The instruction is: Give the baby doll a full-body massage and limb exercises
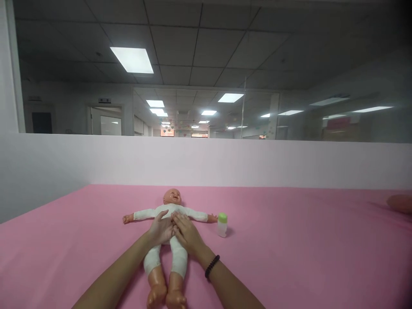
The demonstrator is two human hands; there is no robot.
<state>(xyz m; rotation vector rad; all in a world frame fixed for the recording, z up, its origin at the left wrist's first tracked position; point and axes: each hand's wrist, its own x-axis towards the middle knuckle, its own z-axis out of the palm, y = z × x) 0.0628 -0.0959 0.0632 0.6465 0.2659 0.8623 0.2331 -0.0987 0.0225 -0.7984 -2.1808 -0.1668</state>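
Note:
A baby doll (178,255) in a white cloth body lies on its back, arms spread out and feet toward me. Over its belly my left hand (162,228) is turned palm up, thumb stretched out and fingers partly covered. My right hand (188,234) lies flat across the left fingers, its own fingers straight and palm down. Whether anything thin sits between the palms is hidden. Close to the doll's hand on the right stands a small clear bottle (222,228) with a green cap; neither of my hands touches it.
A pink sheet (289,249) covers the table. Behind it runs a low white wall (225,163) with a glass window above. At the far right edge lies a rounded brownish object (400,203), too blurred to name. A black coiled band (212,267) circles my right wrist.

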